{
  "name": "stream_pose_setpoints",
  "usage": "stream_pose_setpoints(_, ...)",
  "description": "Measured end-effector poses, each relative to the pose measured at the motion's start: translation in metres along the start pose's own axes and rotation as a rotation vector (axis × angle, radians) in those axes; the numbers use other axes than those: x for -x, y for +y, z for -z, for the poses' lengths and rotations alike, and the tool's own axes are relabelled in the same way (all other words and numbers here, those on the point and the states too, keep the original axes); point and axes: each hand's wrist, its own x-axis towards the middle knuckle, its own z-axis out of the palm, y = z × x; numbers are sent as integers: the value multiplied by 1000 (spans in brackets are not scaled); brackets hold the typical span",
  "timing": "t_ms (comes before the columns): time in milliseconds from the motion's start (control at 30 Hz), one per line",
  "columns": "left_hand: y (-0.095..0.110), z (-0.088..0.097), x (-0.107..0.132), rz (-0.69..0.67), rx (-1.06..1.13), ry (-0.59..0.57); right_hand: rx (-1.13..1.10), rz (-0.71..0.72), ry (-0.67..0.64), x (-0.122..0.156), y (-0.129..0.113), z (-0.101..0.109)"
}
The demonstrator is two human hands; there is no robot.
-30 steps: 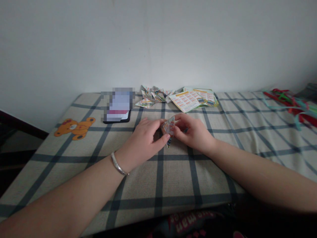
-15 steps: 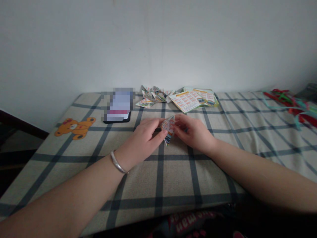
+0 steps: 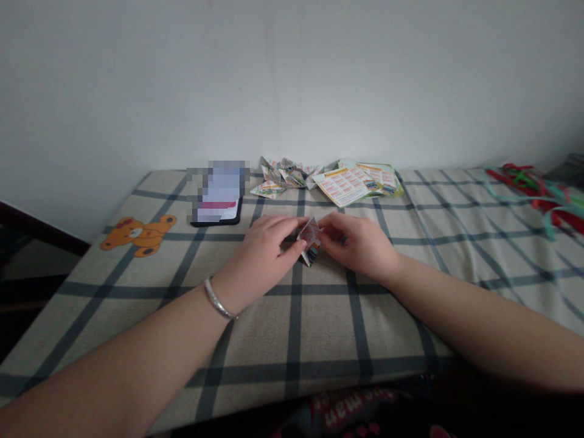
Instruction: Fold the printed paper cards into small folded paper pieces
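Observation:
A small folded piece of printed paper [image 3: 311,243], pointed at top and bottom, is held between my two hands above the checked tablecloth [image 3: 255,340]. My left hand [image 3: 271,246] pinches its left side, thumb in front and fingers behind. On the other side, my right hand [image 3: 356,240] grips the right edge with thumb and curled fingers. The fingertips behind the paper are partly hidden. A silver bangle [image 3: 218,299] circles my left wrist.
Against the wall lie several folded paper pieces [image 3: 292,176] and flat printed sheets [image 3: 344,187]. A phone [image 3: 219,194], partly pixelated, rests to the left, near a bear figure [image 3: 139,236]. Red, green and pale blue ribbons [image 3: 538,191] lie at far right.
The folded paper has turned and sunk slightly, its top point lower and its faces opened at a different angle. Both hands keep their hold with small finger shifts.

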Motion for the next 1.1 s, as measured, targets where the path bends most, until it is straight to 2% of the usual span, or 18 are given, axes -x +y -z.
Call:
stream_pose_setpoints(233, -2, 0, -2, 35, 12, 14, 58, 51, 5, -1, 2, 1)
stream_pose_setpoints(500, -12, 4, -4, 11, 58, -42, 68, 142, -4, -1, 8, 2)
stream_pose_setpoints(733, -16, 9, -6, -70, 30, -82, 134, 221, -44, -1, 10, 6)
stream_pose_setpoints(900, -16, 8, -6, -113, 2, -92, 156, 328, -20, -5, 13, 6)
stream_pose_setpoints(1100, -21, 5, -6, -198, -16, -84, 188, 327, -70, -5, 14, 7)
